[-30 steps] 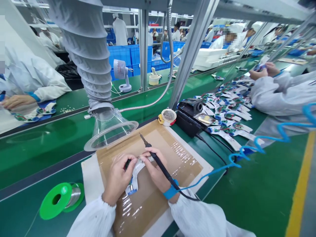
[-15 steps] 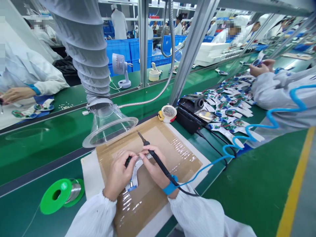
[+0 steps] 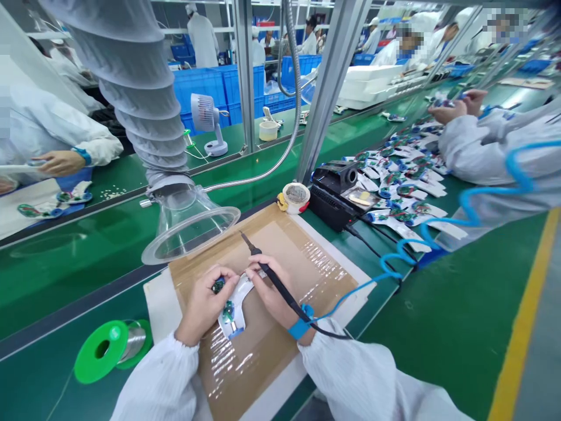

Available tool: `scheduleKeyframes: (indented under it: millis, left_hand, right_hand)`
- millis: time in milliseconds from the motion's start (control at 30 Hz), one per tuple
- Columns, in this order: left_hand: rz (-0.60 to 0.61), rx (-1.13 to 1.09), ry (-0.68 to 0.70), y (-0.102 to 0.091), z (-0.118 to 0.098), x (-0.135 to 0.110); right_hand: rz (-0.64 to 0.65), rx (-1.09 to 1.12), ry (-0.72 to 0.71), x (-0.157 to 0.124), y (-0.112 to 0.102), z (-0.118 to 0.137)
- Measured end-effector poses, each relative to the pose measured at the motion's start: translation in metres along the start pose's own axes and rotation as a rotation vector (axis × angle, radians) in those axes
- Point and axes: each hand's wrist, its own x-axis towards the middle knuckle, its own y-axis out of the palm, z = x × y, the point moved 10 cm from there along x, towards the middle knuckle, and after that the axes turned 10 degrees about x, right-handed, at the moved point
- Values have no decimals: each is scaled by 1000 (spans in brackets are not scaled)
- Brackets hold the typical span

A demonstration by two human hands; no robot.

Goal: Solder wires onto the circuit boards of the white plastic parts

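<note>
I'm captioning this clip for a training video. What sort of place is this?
Likely an electronics factory assembly line: a black soldering iron, a green spool of solder wire, and a grey ribbed fume-extraction duct ending in a clear hood.

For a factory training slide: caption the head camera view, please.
Left hand pinches a small circuit board beside a white strip; right hand holds a soldering iron.

bright even light w/ fisheye warp @ edges
</note>
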Motion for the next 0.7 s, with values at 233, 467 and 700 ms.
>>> scheduleKeyframes:
  millis: [233,467,700]
  left_hand:
    - [-6,69,65,2,-12,-7]
    - [356,-161,-170,17,13,5]
    - [406,-200,-207,25,15,3]
  right_hand:
    - [35,30,5,1,-1,1]
    - [66,113,-28,-1,2,13]
    - [67,94,-17,3,3,12]
